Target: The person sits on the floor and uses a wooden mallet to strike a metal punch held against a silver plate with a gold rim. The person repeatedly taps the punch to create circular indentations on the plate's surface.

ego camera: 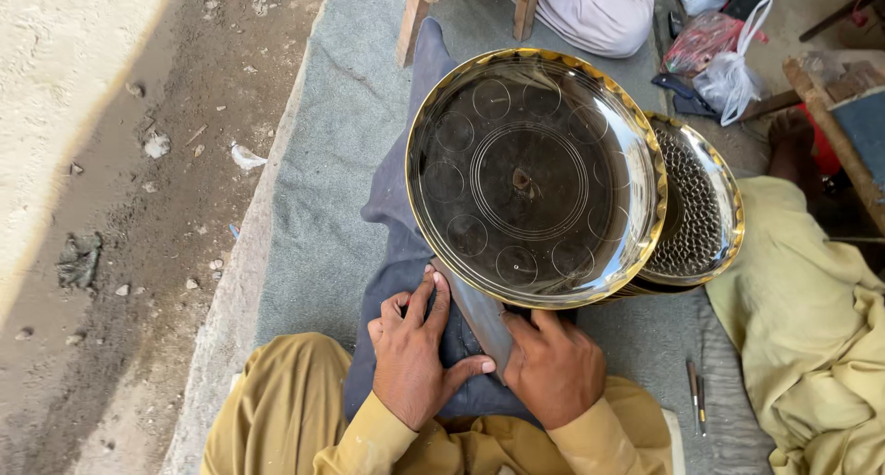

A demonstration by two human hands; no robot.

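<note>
A large round metal tray (536, 175) with a gold rim and engraved circles lies tilted in front of me on a dark blue cloth (398, 203). A flat grey metal bar (481, 316) runs from under the tray's near rim toward me. My right hand (551, 369) grips the bar's near end. My left hand (412, 349) rests flat on the cloth beside the bar, fingers spread, its thumb touching the bar. Under the big tray lies a second gold-rimmed tray (701, 219) with a dimpled surface, partly covered.
A grey mat (318, 226) covers the ground; bare dirt (111, 207) lies to the left. Two thin metal tools (695, 394) lie on the mat at right. Another person in yellow cloth (802, 318) sits at right. Wooden stool legs (412, 28) and plastic bags (728, 74) stand beyond.
</note>
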